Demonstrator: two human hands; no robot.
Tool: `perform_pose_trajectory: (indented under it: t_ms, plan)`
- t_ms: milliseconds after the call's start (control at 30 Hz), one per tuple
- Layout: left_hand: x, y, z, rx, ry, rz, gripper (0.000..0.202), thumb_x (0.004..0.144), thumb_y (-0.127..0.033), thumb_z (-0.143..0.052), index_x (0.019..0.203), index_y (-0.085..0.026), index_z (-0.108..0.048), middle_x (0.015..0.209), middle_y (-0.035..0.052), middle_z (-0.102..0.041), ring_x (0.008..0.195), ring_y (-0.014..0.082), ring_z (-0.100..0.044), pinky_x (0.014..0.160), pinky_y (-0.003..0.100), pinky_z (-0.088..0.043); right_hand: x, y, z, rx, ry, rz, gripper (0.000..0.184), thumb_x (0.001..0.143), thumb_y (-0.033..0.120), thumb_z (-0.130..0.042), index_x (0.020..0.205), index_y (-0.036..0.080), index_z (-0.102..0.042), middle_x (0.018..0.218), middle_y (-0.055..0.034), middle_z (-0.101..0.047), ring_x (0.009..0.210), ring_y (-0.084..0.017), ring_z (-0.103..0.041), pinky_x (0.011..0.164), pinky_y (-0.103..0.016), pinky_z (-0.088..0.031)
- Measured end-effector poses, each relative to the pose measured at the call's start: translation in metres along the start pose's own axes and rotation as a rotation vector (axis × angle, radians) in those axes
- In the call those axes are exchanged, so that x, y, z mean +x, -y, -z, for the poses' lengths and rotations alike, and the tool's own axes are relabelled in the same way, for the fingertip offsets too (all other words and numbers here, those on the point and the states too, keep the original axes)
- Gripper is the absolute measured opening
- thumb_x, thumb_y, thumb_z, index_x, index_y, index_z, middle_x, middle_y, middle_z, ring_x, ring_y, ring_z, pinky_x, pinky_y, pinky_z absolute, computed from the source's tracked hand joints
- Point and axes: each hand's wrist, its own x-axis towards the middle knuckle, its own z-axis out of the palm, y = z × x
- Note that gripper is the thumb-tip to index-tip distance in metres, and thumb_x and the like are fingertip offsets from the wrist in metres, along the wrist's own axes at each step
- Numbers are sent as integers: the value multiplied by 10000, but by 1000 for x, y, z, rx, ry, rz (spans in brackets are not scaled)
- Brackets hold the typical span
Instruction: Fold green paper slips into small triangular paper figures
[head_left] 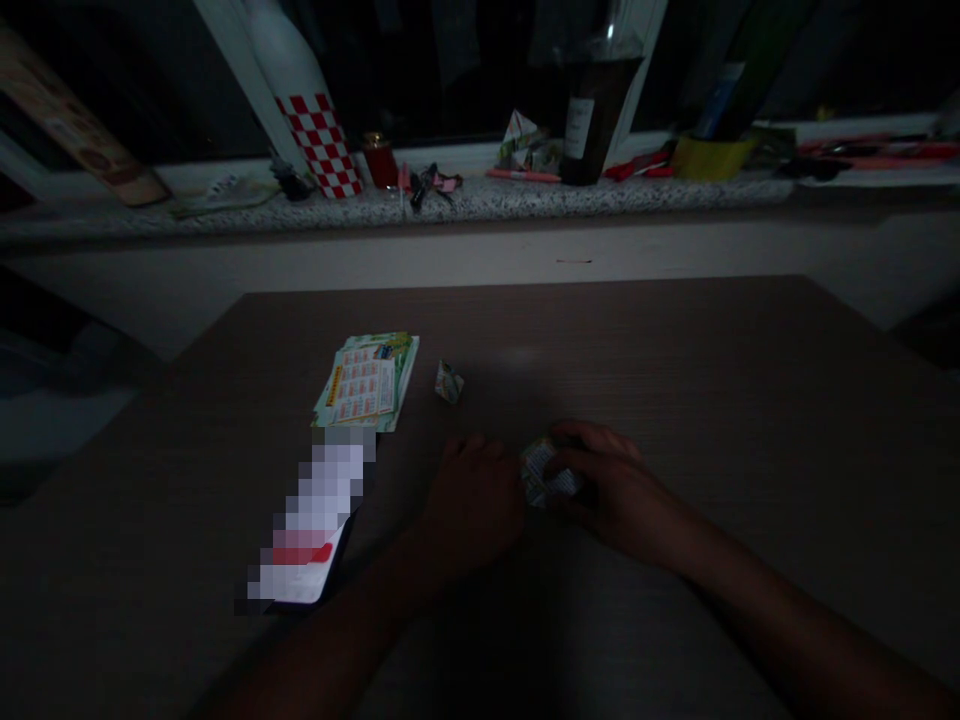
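From the head view, in dim light, a folded printed paper is being held low over the wooden table, near the middle, between the two hands. By the right hand it is gripped, the fingers curled over its right side and the thumb brought in from below. By the left hand its left edge is met, back of the hand up and fingers bent; whether the paper is pinched there as well cannot be told, the fingertips being hidden. Whether the table is touched by the paper cannot be made out either.

Just beyond the left hand, a small folded paper piece is seen lying alone. To its left, a stack of green printed slips is spread slightly askew, small grids being shown on the top one. Nearer the person, a lit smartphone is laid at a slant, its screen mostly blurred out.

Behind the table, the speckled windowsill is lined with things: a white bottle with red checks, a red jar, a dark bottle with a white label and a yellow pot.
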Motion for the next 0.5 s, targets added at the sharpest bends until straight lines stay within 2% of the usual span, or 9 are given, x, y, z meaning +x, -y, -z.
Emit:
perform_pose_trajectory:
  t_ms: [167, 300, 500]
  plan:
    - [2, 4, -1, -4, 0, -1, 191, 869, -248, -462, 884, -168, -635, 927, 87, -625, 934, 260, -538, 806, 410, -377, 0, 0, -2, -12, -15, 28, 317, 760, 240, -665, 1074, 276, -629, 1277, -76, -516, 1207, -276, -459, 991, -463, -357]
    - [3, 8, -1, -9, -15, 11, 198, 881, -260, -452, 897, -169, -627, 974, 93, -611, 966, 262, -527, 817, 404, -382, 2, 2, -3, -24, -18, 4, 326, 771, 260, -659, 1095, 271, -632, 1301, -88, -503, 1227, -290, -445, 1000, -477, -343]
    - [8, 13, -1, 13, -50, 9, 204, 884, -253, -441, 889, -162, -623, 943, 98, -616, 939, 267, -546, 806, 413, -396, 8, 1, -7, -27, -62, -42, 351, 744, 256, -670, 1093, 277, -632, 1324, -96, -486, 1210, -318, -455, 976, -507, -354]
